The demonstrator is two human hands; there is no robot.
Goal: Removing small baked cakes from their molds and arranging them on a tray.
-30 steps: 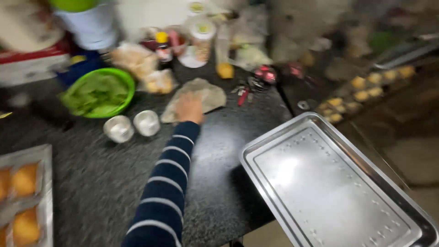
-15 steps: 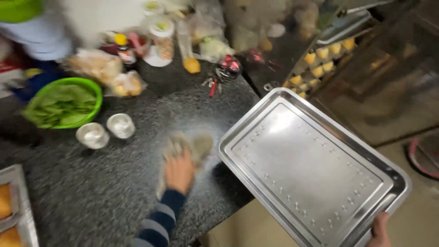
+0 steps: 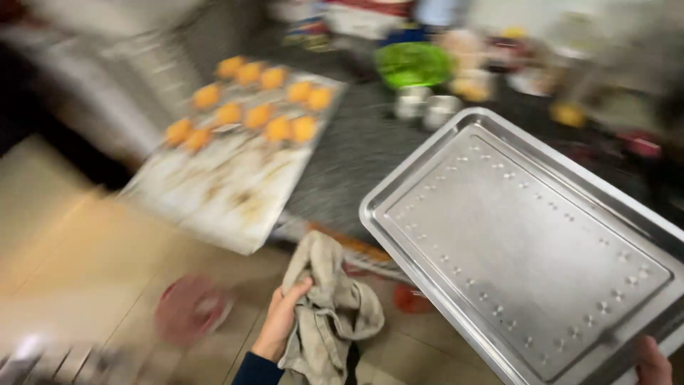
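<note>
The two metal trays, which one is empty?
The shiny tray held by the right hand; the other tray carries orange pastries.

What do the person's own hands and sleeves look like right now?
Both hands are bare, with no gloves, rings or watch visible. The left hand comes out of a dark navy sleeve cuff at the bottom edge. Of the right hand only the fingertips show in the corner; no sleeve is in view there.

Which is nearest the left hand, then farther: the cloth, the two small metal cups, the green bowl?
From the left hand:
1. Cloth, held in it.
2. Small metal cups, up on the dark counter.
3. Green bowl, just behind the cups.
</note>
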